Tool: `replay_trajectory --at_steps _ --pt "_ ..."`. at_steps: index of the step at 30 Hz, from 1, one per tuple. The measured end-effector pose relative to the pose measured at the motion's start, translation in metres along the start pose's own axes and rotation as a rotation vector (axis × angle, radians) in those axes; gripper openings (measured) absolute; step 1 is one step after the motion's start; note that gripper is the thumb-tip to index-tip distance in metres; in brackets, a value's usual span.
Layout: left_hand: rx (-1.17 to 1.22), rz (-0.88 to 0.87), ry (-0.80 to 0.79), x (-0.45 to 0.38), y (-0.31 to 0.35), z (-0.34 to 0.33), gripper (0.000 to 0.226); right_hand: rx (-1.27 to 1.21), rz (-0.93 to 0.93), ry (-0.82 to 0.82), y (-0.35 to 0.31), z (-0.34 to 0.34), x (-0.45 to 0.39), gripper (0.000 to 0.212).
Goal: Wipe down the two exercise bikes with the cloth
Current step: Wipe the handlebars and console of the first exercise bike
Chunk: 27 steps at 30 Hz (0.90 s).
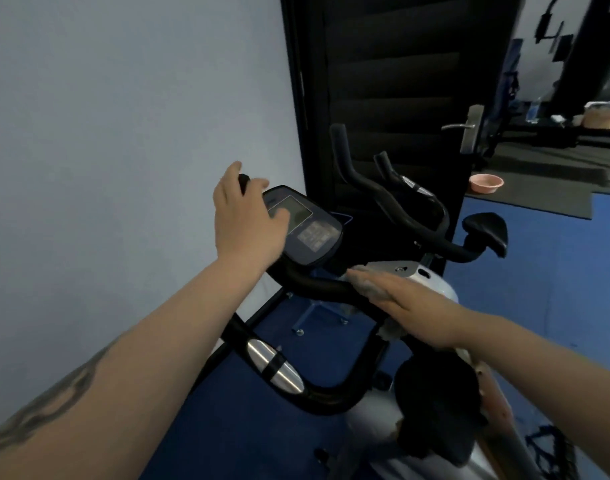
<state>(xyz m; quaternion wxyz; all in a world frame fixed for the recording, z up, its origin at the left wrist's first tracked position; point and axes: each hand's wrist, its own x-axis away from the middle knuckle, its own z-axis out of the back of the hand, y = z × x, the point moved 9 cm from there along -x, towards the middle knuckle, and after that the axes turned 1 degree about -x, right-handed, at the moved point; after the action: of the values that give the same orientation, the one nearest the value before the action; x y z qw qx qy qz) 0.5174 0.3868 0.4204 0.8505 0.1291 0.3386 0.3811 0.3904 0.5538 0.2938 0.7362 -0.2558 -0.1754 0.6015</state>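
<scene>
Right hand (405, 299) is laid flat, fingers straight, pressing a grey cloth (364, 284) onto the black handlebar (310, 284) of the near bike (435, 289). You can see the cloth poking out past the fingertips, and another bit of it hangs under the palm, so it's draped over the bar right where the bar curves toward the silver bracket.

Left hand (244, 216) is up by the console (307, 226), fingers loose and spread, resting over the screen's left edge. Thumb side sits near the black tip of the left grip (244, 181), but it isn't wrapped around anything, just relaxed and open. Forearm has a dark tattoo down near the elbow.

Lower down, the handlebar loops back toward the camera with a shiny pulse sensor (274, 367) on it, and there's the worn black seat (438, 407) of this bike at bottom right.

The second bike (411, 216) is right behind the first one, black bars sticking up, its saddle (487, 233) off to the right. Behind both is a dark slatted door (400, 81) with a silver lever handle (468, 128). Grey wall (123, 116) on the left, blue floor (521, 271) underneath, and a pink bowl (486, 183) sitting on the floor past the door.
</scene>
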Motion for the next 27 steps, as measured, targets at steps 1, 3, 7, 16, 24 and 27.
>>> replay_trajectory --at_steps 1,3,7,16,24,27 --pt "-0.021 -0.006 -0.010 0.014 0.003 -0.002 0.049 0.026 -0.014 -0.033 0.010 0.005 0.006 0.042" --pt "-0.063 -0.021 -0.045 0.049 0.013 -0.017 0.061 -0.009 -0.023 -0.046 0.020 0.010 0.016 0.040" --pt "0.019 0.098 -0.304 0.117 0.031 -0.081 0.063 -0.092 0.039 -0.066 0.007 -0.001 0.006 0.044" --pt "0.050 0.236 -0.288 0.197 0.030 -0.101 0.058 -0.401 0.148 -0.192 0.020 -0.007 0.043 0.042" --pt "-0.062 0.350 -0.218 0.223 0.044 -0.097 0.039 -0.124 0.393 -0.235 0.002 -0.014 0.053 0.040" --pt "-0.040 0.375 -0.170 0.231 0.043 -0.093 0.039 -0.018 0.459 -0.226 -0.002 -0.008 0.069 0.038"
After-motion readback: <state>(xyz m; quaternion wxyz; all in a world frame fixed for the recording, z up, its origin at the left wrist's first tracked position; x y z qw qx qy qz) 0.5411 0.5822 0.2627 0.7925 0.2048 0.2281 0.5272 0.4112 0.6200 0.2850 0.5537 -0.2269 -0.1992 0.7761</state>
